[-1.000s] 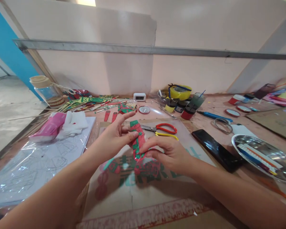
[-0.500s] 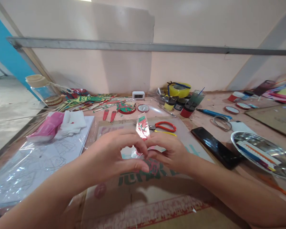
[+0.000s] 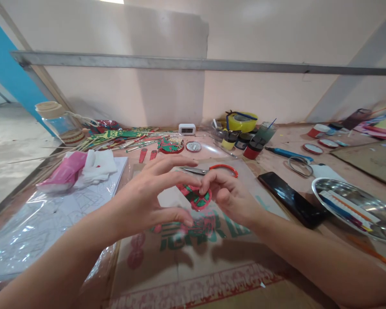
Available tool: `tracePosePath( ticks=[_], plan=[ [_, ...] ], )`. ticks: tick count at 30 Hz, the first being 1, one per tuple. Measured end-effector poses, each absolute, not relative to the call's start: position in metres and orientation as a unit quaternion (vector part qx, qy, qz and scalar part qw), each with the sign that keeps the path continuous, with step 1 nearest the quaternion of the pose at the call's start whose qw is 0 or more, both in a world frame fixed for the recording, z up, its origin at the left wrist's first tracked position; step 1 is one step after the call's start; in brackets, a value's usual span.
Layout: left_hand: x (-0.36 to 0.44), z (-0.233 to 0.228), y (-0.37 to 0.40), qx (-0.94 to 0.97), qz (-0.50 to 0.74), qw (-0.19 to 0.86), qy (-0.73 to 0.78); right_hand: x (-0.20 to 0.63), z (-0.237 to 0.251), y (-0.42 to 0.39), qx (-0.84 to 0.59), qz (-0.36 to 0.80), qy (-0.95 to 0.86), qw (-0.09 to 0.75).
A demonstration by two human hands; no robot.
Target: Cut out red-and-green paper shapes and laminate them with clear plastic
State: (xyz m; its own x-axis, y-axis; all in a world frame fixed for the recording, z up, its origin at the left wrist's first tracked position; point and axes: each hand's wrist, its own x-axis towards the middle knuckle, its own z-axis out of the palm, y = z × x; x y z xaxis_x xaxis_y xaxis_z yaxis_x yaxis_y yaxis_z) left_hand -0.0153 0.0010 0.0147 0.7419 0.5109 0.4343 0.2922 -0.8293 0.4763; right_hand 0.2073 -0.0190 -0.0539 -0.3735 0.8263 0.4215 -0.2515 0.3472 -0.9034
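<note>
Near the middle of the head view, a small red-and-green craft piece (image 3: 202, 201) with a rounded lower end is pinched in my right hand (image 3: 234, 195). To its left, my left hand (image 3: 149, 191) is open, thumb and fingers spread apart, with a fingertip close to the piece; I cannot tell if it touches. Behind the hands lie red-handled scissors (image 3: 223, 167), partly covered by my right fingers. Under everything is a cardboard sheet (image 3: 193, 270) with green and red print.
A black phone (image 3: 289, 199) and a steel bowl (image 3: 318, 189) with pens lie right. Paint jars (image 3: 252, 149), a white digital clock (image 3: 187, 129) and a red tray of scraps (image 3: 171, 146) stand behind. On the left are a pink tissue pack (image 3: 64, 171) and plastic-covered drawings (image 3: 45, 231).
The piece has turned from upright, with its shiny pointed end up, to its rounded red-and-green end hanging low. My left fingers have spread apart, and my right hand has rotated.
</note>
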Motion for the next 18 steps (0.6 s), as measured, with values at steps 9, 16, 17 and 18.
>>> tracePosePath(
  ticks=[9,16,17,18],
  plan=[
    [-0.010,0.010,-0.002,0.905,0.274,0.246,0.213,0.202,-0.055,-0.020,-0.194,0.627,-0.580,0.483],
    [-0.011,0.012,-0.002,0.907,0.279,0.255,0.185,0.205,-0.047,-0.023,-0.191,0.599,-0.608,0.485],
    [-0.011,0.012,-0.002,0.906,0.282,0.253,0.188,0.205,-0.047,-0.024,-0.195,0.593,-0.612,0.485],
    [-0.011,0.013,-0.002,0.905,0.284,0.253,0.189,0.205,-0.046,-0.024,-0.200,0.590,-0.615,0.483]
  ],
)
